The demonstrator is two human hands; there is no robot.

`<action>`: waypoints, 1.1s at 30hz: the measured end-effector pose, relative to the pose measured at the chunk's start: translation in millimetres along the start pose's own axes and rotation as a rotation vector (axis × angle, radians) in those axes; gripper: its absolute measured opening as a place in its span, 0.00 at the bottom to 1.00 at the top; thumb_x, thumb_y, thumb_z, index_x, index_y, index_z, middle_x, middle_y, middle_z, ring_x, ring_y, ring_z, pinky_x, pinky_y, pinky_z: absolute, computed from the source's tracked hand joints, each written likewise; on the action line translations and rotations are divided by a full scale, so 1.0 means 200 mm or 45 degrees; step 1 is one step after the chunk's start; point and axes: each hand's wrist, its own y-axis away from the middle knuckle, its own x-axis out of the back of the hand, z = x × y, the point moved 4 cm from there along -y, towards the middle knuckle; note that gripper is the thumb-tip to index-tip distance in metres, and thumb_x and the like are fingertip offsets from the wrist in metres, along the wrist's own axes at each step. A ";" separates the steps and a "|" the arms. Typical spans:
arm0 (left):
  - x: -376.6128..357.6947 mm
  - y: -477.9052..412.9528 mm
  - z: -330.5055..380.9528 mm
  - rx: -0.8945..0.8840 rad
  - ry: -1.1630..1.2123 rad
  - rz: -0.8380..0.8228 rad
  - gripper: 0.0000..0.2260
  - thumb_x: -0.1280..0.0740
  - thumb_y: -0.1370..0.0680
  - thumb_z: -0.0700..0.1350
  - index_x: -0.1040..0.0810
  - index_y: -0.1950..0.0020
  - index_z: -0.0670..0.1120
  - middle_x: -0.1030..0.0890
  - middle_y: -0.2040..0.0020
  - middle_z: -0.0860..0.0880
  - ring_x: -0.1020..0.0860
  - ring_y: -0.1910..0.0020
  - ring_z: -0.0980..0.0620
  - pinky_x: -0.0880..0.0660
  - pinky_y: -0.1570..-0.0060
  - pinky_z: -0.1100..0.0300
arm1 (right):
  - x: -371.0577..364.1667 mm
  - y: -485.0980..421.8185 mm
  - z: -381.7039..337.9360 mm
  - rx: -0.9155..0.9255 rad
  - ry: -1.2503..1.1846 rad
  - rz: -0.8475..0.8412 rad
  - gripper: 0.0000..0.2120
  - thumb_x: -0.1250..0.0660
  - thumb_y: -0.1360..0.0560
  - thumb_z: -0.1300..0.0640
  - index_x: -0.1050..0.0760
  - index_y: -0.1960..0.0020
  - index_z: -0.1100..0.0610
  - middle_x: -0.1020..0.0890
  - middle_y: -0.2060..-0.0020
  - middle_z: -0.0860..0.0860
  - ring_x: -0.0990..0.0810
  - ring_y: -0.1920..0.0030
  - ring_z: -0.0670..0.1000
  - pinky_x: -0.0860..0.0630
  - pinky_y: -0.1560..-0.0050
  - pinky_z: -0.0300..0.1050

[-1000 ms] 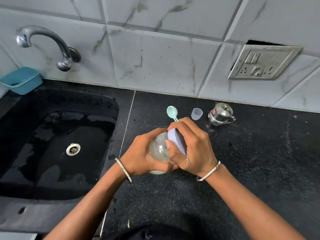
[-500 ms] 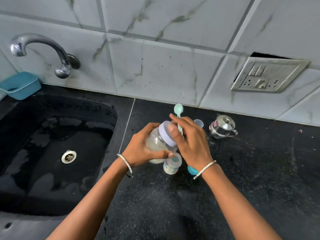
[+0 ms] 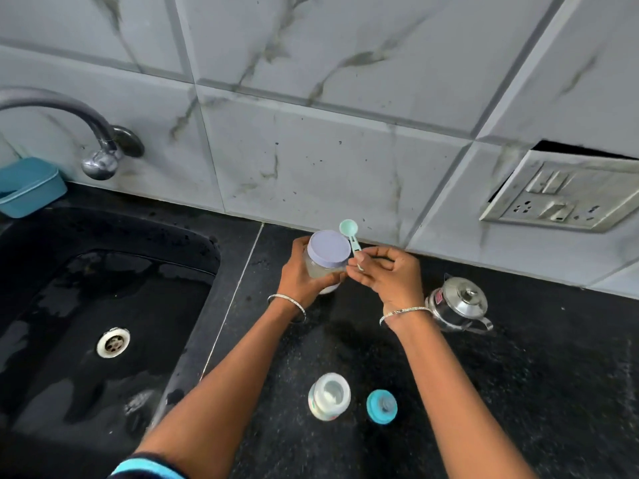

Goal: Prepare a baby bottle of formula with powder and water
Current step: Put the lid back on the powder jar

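Note:
A clear powder jar (image 3: 324, 268) with a pale lilac lid (image 3: 329, 249) stands on the black counter near the wall, and my left hand (image 3: 300, 275) grips its side. My right hand (image 3: 389, 275) is just right of the jar and pinches the handle of a mint green scoop (image 3: 350, 230), whose bowl points up toward the wall. Nearer me, an open baby bottle (image 3: 328, 395) with white powder inside stands on the counter. Its teal nipple ring (image 3: 381, 406) lies to its right.
A small steel pot (image 3: 458, 302) with a lid sits right of my right hand. The black sink (image 3: 103, 305) with its drain takes up the left side, under a chrome tap (image 3: 86, 133). A teal tub (image 3: 27, 186) sits at the far left. A wall socket (image 3: 567, 195) is at right.
The jar went from tilted in both hands to standing near the wall with its lid on. My right hand left the lid and now only holds the scoop. The view rose, showing the bottle.

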 end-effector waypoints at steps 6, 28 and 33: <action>-0.04 -0.10 -0.09 -0.020 -0.061 -0.025 0.38 0.18 0.31 0.46 0.35 0.28 0.47 0.24 0.39 0.54 0.23 0.40 0.52 0.28 0.48 0.71 | -0.07 -0.14 0.14 -0.118 -0.007 0.015 0.03 0.25 0.28 0.69 0.18 0.56 0.65 0.13 0.65 0.57 0.13 0.64 0.53 0.15 0.56 0.45; 0.20 0.14 -0.11 0.027 -0.238 -0.046 0.29 0.24 0.25 0.46 0.30 0.26 0.46 0.25 0.28 0.48 0.28 0.29 0.50 0.32 0.32 0.57 | 0.04 -0.11 0.12 -0.179 0.112 0.216 0.10 0.26 0.23 0.55 0.22 0.54 0.62 0.18 0.61 0.57 0.17 0.68 0.52 0.21 0.71 0.39; 0.26 0.47 -0.10 -0.034 -0.314 -0.288 0.18 0.27 0.26 0.37 0.21 0.38 0.50 0.18 0.39 0.54 0.21 0.37 0.55 0.26 0.32 0.55 | 0.21 0.16 0.08 -0.105 0.236 0.151 0.09 0.29 0.21 0.54 0.20 0.54 0.59 0.16 0.60 0.55 0.16 0.63 0.51 0.21 0.70 0.40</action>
